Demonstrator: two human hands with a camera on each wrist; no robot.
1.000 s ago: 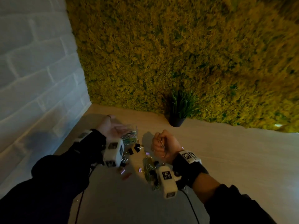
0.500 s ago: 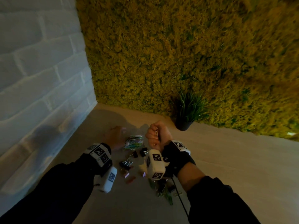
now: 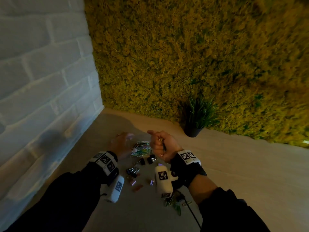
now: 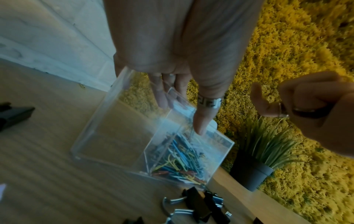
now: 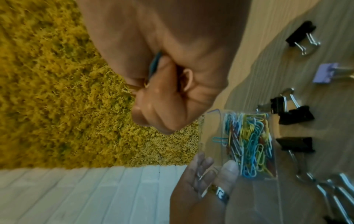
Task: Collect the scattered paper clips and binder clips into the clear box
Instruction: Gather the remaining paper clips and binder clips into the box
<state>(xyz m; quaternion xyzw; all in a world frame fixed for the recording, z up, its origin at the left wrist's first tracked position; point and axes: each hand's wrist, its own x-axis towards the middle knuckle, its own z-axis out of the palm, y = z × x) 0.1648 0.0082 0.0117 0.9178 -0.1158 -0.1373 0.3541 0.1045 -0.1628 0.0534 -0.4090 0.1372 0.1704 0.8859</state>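
The left hand (image 4: 182, 63) held the clear box (image 4: 122, 131) at its far edge, thumb (image 4: 203, 119) pressed on the near wall and fingers (image 4: 161, 94) behind it, so the box stood tilted on the table (image 3: 250, 173). A heap of coloured paper clips (image 5: 249, 145) lay gathered in the low end of the box. The thumb wore a patterned silver ring (image 4: 209, 103).

The right hand (image 3: 161, 148) was raised just right of the box, fingers curled into a fist around a small bunch of paper clips; from the right wrist view a blue clip (image 5: 154, 65) and a yellowish wire end poked out between the fingers, and the head view showed a wire loop at the top of the fist. How many clips it gripped could not be told.

On the table near the box lay black binder clips (image 5: 295, 113) with silver handles, two of them just beside the box's lower corner (image 4: 203, 203). A pale lilac binder clip (image 5: 325, 72) sat apart from them. More clips, some pinkish and some greenish, were scattered closer to the person, partly hidden under the right wrist camera (image 3: 163, 180).

A small potted plant (image 3: 199, 118) in a dark pot stood at the back of the table against a yellow-green moss wall (image 3: 200, 56). A white brick wall (image 3: 41, 72) ran along the left side. Both forearms wore dark sleeves (image 3: 66, 198).
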